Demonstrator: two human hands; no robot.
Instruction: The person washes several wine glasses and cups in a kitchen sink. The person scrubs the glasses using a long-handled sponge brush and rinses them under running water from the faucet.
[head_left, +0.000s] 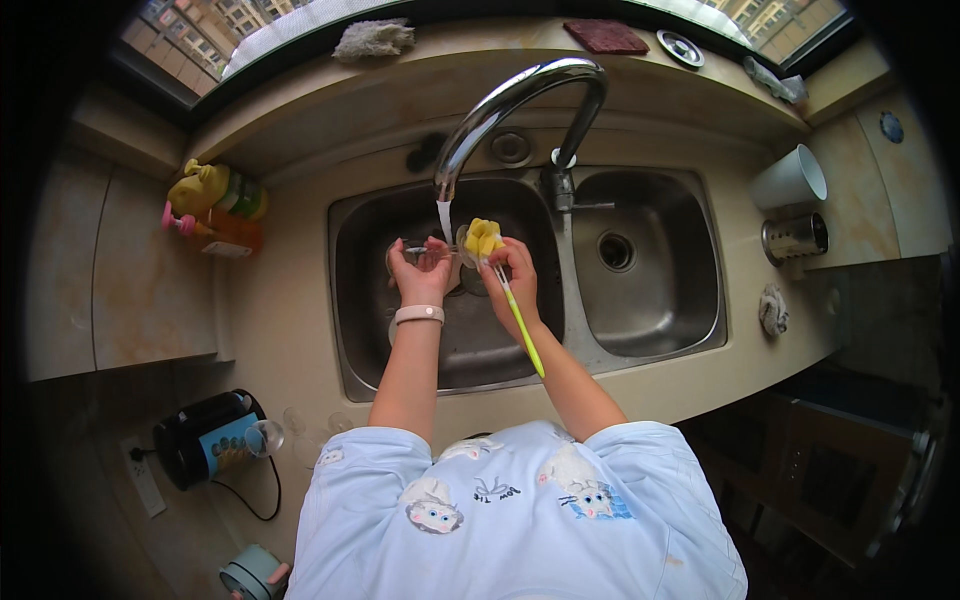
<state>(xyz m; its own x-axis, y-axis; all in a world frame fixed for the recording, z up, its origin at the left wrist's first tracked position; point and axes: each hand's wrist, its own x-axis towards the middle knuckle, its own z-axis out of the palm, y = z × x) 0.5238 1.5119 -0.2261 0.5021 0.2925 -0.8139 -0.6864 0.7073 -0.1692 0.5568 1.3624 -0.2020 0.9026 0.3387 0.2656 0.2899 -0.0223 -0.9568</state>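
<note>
Over the left basin of a steel double sink (495, 360), my left hand (422, 274) is palm up around a clear stemmed glass (400, 259). The glass lies sideways, and its round foot seems to be at the sponge. My right hand (516, 274) grips a long-handled sponge brush (523, 322) with a lime-green and white handle. Its yellow sponge head (482, 237) is up against the clear round part of the glass. From the chrome faucet (491, 109), water (445, 219) runs down between the hands. My fingers partly hide the glass.
Bottles (217, 191) with pump tops stand at the left. Several clear glasses (264, 437) sit near my left elbow, beside a black appliance (202, 439) with a cord. At the right are a white cup (791, 178), a perforated steel holder (795, 238) and a crumpled cloth (773, 309).
</note>
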